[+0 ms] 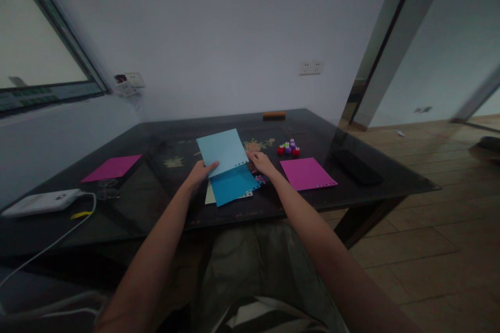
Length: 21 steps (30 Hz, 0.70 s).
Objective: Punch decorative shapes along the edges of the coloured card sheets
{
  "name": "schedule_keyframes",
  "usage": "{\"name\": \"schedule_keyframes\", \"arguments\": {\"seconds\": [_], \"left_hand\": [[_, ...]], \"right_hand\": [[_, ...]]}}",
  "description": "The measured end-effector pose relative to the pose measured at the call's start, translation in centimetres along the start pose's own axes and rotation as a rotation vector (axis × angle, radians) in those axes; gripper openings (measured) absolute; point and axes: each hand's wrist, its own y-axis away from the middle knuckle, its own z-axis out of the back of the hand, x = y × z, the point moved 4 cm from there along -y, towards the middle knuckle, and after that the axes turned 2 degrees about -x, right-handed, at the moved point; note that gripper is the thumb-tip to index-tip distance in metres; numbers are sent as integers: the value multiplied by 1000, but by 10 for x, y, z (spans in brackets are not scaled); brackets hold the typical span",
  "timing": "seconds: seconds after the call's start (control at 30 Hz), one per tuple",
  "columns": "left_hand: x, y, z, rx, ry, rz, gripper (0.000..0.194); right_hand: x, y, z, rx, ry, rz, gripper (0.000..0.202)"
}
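A: How are the person's hands set?

B: Both forearms reach in over the near edge of the desk (320,138). The left hand (200,173) has its thumb laid flat on the top face of a light-blue sheet (224,148), fingers underneath, closed on its left lower part.

A: And the right?

B: The right hand (261,161) is bent inward, palm down, its fingers drawn together at the sheet's right edge. Whether they pinch the paper or only touch it, one cannot tell.

A: Where is that sheet?

B: Between the hands, near the middle of the desk's near edge, tilted, overlapping a darker blue sheet (234,184). Under that one a cream sheet (210,195) shows.

A: Is anything in a container?

B: Small multicoloured pieces (261,179) lie just below the right hand; loose or in a packet, one cannot tell. Red, purple and green round pieces (288,149) sit clustered farther right, behind a pink sheet (308,174). A black flat object (356,166) lies toward the desk's right edge.
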Motion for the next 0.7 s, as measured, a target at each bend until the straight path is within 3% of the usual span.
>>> {"name": "schedule_keyframes", "arguments": {"seconds": [0.27, 0.43, 0.7], "left_hand": [[7, -2, -4, 37, -49, 17, 59], [10, -4, -2, 21, -23, 25, 58], [21, -13, -1, -23, 15, 30, 55]], "right_hand": [[-2, 0, -8, 58, -195, -112, 45], [-3, 0, -2, 11, -89, -138, 40], [2, 7, -6, 92, -133, -255, 37]]}}
